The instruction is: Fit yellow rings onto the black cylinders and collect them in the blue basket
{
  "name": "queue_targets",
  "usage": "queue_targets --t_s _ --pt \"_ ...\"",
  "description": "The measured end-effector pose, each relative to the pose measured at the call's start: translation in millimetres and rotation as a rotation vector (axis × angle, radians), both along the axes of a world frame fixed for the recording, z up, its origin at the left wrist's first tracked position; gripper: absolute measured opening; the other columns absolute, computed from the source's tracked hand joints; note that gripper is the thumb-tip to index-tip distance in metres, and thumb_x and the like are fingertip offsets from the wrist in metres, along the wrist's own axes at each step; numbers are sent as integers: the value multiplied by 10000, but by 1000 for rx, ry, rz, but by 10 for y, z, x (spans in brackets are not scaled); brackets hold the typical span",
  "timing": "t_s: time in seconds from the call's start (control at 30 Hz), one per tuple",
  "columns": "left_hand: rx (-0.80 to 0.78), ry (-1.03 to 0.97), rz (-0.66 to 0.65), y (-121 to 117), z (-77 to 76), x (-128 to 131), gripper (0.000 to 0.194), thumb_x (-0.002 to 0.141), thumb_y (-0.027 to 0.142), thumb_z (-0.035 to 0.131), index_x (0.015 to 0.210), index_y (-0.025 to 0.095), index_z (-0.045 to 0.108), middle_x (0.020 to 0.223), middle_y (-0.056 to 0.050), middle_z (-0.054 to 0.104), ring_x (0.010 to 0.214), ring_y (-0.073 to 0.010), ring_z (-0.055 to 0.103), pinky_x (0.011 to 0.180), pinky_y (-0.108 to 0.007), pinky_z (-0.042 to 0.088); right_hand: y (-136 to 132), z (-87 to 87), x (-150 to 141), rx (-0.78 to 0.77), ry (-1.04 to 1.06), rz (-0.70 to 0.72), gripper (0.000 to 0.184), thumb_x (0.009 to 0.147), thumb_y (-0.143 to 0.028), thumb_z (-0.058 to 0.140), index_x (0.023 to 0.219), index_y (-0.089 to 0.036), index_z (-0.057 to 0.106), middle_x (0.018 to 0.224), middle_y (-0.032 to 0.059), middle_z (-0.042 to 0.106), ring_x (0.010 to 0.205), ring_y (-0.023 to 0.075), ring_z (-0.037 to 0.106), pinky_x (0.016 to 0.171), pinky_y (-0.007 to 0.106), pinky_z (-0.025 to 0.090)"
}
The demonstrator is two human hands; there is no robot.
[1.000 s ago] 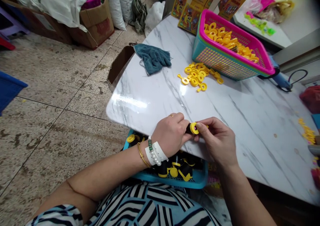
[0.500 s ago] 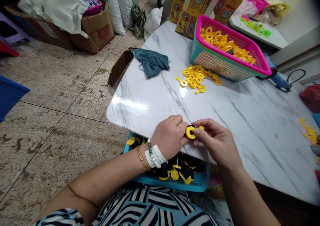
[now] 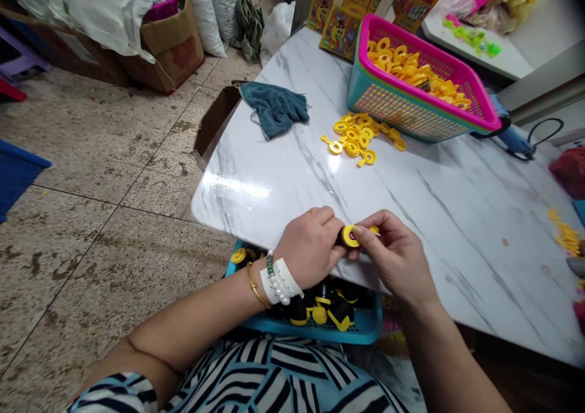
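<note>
My left hand [image 3: 313, 242] is closed round a small black container [image 3: 339, 238], mostly hidden by the fingers. A yellow ring cap [image 3: 349, 236] with a small round tab sits at the container's end, with something pinkish in its hole. Thumb and fingers of my right hand [image 3: 397, 254] pinch this cap on its tab side. Both hands are over the front edge of the marbled table [image 3: 283, 181]. Below them, a blue basket [image 3: 365, 334] holds several black containers with yellow caps [image 3: 320, 314].
Loose yellow ring caps [image 3: 351, 139] lie beyond my hands. Behind them stands a pink-and-teal basket [image 3: 411, 111] full of similar caps. A teal cloth [image 3: 276, 109] lies at the table's left edge. Printed boxes [image 3: 339, 32] stand at the back, with cartons [image 3: 169, 53] on the floor.
The yellow cap has turned a little in my fingers and shifted slightly away from me, and pink now shows in its hole. Both hands keep their grip.
</note>
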State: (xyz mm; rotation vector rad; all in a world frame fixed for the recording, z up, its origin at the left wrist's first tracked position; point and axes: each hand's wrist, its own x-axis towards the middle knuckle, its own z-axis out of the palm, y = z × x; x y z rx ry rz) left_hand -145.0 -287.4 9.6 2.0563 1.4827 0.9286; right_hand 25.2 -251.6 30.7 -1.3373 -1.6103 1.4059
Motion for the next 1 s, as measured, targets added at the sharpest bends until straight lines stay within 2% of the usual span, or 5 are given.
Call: queue_targets --t_s 0.1,0.27,0.5,0.83,1.0 --pt "-115 -154 -77 28 138 -52 169 840 272 613 937 139 651 781 -26 608 738 -156 560 686 -273 456 -5 18 -25 -27 -3 38 252 841 -416 692 835 -199 563 606 -27 643 484 114 588 494 221 484" --pt "-304 -270 -23 91 192 -38 195 919 297 514 898 152 644 590 28 561 568 -116 504 579 -243 406 -49 -19 -55 -14 21 -11 234 871 -394 661 841 -205 528 566 -50 599 485 106 576 504 212 460" --pt "-64 -154 16 -90 11 55 317 896 309 564 1183 174 556 1032 -64 596 918 -186 596 801 -312 509 -108 -118 -23 51 27 -17 232 893 -431 614 913 -215 531 699 -37 606 490 91 532 483 214 438" --pt "-91 -39 68 -53 -17 90 158 892 316 590 981 190 622 896 -17 553 799 -165 583 738 -286 505 119 26 -32 -214 62 191 308 814 -401 717 896 -208 492 603 -89 529 455 66 495 451 178 385" --pt "-61 -52 100 -125 -28 71 104 873 256 592 958 217 639 828 -8 573 764 -160 612 686 -251 499 99 -23 66 -267 178 215 369 838 -488 662 998 -173 554 608 -17 639 503 107 587 514 213 458"
